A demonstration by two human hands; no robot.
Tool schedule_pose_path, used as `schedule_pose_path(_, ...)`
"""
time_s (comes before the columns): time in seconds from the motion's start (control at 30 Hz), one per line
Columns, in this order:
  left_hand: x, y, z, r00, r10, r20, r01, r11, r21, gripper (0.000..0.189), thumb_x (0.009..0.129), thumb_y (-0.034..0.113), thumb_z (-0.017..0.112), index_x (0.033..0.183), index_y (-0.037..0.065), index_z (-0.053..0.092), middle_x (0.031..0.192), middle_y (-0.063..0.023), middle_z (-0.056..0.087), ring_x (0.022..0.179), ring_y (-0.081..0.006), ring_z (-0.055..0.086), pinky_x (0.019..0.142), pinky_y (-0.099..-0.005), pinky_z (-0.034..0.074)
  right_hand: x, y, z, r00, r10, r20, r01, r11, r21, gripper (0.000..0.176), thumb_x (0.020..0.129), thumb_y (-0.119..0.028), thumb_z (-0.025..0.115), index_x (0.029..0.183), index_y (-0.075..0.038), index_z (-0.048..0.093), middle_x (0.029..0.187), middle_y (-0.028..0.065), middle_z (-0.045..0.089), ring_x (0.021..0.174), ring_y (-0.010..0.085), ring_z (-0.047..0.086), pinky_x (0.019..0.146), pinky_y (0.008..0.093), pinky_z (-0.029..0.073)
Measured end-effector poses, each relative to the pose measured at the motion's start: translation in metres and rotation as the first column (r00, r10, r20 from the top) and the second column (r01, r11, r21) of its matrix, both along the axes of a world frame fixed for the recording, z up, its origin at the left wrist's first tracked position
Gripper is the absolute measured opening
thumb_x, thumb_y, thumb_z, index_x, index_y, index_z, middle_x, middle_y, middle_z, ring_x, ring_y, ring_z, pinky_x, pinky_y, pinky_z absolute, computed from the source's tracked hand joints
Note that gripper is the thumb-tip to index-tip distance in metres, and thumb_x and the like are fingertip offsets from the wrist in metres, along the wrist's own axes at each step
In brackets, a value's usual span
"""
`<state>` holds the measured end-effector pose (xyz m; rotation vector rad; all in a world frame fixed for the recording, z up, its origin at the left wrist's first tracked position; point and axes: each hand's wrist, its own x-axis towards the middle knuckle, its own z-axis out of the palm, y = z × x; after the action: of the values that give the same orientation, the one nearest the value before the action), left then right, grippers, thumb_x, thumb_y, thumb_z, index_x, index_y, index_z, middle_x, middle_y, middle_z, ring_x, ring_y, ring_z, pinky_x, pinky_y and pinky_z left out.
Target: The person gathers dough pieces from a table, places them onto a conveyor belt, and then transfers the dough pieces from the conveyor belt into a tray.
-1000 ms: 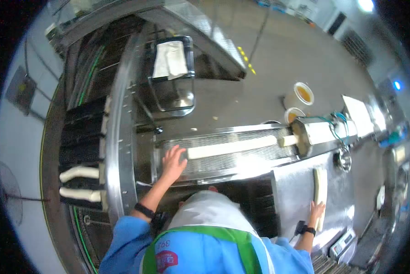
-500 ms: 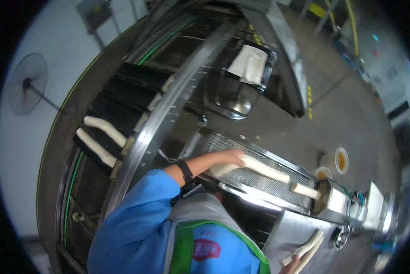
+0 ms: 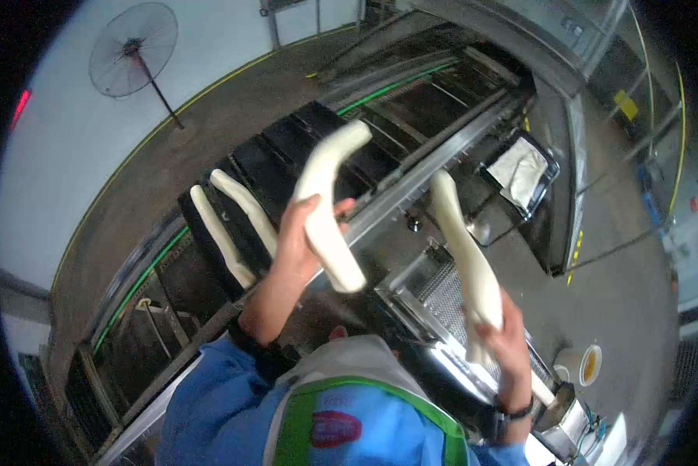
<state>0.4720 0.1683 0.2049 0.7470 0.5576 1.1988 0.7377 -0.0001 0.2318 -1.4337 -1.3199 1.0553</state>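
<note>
Left hand (image 3: 293, 237) wraps its fingers around the middle of one pale dough roll (image 3: 322, 206), which sticks out past both sides of the grip, above the black trays (image 3: 259, 167). Right hand (image 3: 506, 330) curls around the lower part of another dough roll (image 3: 469, 260), most of it extending beyond the fingers, over the mesh conveyor (image 3: 442, 299).

The left hand (image 3: 296, 241), which in the earlier pictures is down at the mesh tray (image 3: 446, 299), is now raised and holds a long pale roll (image 3: 322, 186) in front of the black trays (image 3: 306, 128). The right hand (image 3: 508, 330) has come up from the steel table, and now it holds another pale roll (image 3: 473, 264) above the mesh tray. The camera view is also turned more to the left.
</note>
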Motion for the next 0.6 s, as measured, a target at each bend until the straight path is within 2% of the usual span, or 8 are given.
schedule_pose_path(0.1,-0.049,0.037,-0.048,0.977,0.133,-0.167,-0.165,0.967,-0.196,0.055,0.079,0.032,0.052,0.122,0.004,0.033,0.117,-0.0115,0.045,0.100,-0.0232,0.049,0.081,-0.0360,0.040,-0.046,0.107,0.015,0.928,0.346,0.140,-0.347,0.938,-0.016,0.058,0.072,-0.027,0.061,0.120,-0.002,0.039,0.108,0.0124,0.051,0.099,0.0177,0.047,0.085,0.0303,0.037)
schedule_pose_path(0.17,-0.092,0.070,-0.125,0.961,0.026,-0.274,-0.083,0.976,-0.201,0.059,0.079,0.031,0.053,0.126,0.007,0.026,0.125,-0.0149,0.035,0.111,-0.0279,0.039,0.088,-0.0382,0.036,-0.082,0.157,-0.005,0.937,0.342,0.076,-0.349,0.930,0.115,0.063,0.074,-0.027,0.062,0.125,-0.003,0.033,0.117,0.0139,0.043,0.104,0.0168,0.043,0.086,0.0312,0.037)
schedule_pose_path(0.23,-0.095,0.069,-0.118,0.924,0.208,-0.322,-0.349,0.802,-0.484,0.076,0.077,0.025,0.056,0.134,0.019,0.006,0.134,-0.0088,0.019,0.117,-0.0254,0.031,0.096,-0.0391,0.025,-0.095,0.182,-0.037,0.946,0.283,-0.156,-0.263,0.955,0.137,0.065,0.076,-0.026,0.061,0.128,-0.005,0.028,0.125,0.0132,0.034,0.109,0.0178,0.039,0.088,0.0322,0.036)
schedule_pose_path(0.27,-0.098,0.064,-0.115,0.941,0.201,-0.271,-0.311,0.830,-0.462,0.082,0.077,0.024,0.055,0.134,0.021,-0.004,0.139,-0.0076,0.006,0.124,-0.0247,0.017,0.101,-0.0385,0.012,-0.095,0.184,-0.050,0.955,0.263,-0.137,-0.227,0.946,0.233,0.059,0.078,-0.021,0.059,0.128,-0.007,0.031,0.129,0.0106,0.031,0.112,0.0197,0.037,0.089,0.0327,0.036)
schedule_pose_path(0.37,-0.105,0.059,-0.129,0.880,0.169,-0.444,-0.334,0.884,-0.326,0.080,0.078,0.022,0.054,0.134,0.021,-0.003,0.139,-0.0070,0.003,0.127,-0.0253,0.010,0.101,-0.0380,0.012,-0.053,0.158,-0.100,0.971,0.240,-0.017,-0.233,0.958,0.168,0.054,0.078,-0.016,0.058,0.125,-0.008,0.035,0.130,0.0085,0.029,0.112,0.0209,0.038,0.089,0.0317,0.036)
schedule_pose_path(0.47,-0.117,0.079,-0.174,0.770,0.215,-0.601,-0.451,0.850,-0.273,0.079,0.078,0.016,0.053,0.134,0.024,-0.002,0.139,-0.0121,0.001,0.127,-0.0280,0.006,0.100,-0.0427,0.013,0.024,0.091,-0.164,0.990,-0.065,0.129,0.055,0.995,0.078,0.048,0.076,-0.006,0.058,0.120,-0.007,0.040,0.127,0.0107,0.033,0.113,0.0226,0.037,0.092,0.0322,0.034)
schedule_pose_path(0.53,-0.112,0.081,-0.164,0.547,0.244,-0.801,-0.599,0.783,-0.170,0.079,0.076,0.012,0.053,0.134,0.025,0.002,0.136,-0.0217,-0.003,0.126,-0.0329,0.009,0.100,-0.0443,0.015,0.113,0.017,-0.219,0.793,-0.201,0.575,0.213,0.976,0.048,0.055,0.069,0.001,0.057,0.121,-0.005,0.038,0.127,0.0160,0.032,0.118,0.0302,0.030,0.098,0.0350,0.026)
schedule_pose_path(0.6,-0.128,0.099,-0.193,0.371,0.144,-0.917,-0.606,0.786,-0.122,0.077,0.075,0.012,0.053,0.134,0.025,0.004,0.135,-0.0231,-0.003,0.123,-0.0360,0.011,0.099,-0.0440,0.018,0.203,-0.091,-0.286,0.530,-0.280,0.800,0.466,0.885,0.001,0.059,0.067,-0.006,0.060,0.120,0.002,0.036,0.126,0.0228,0.033,0.117,0.0357,0.031,0.099,0.0397,0.024)
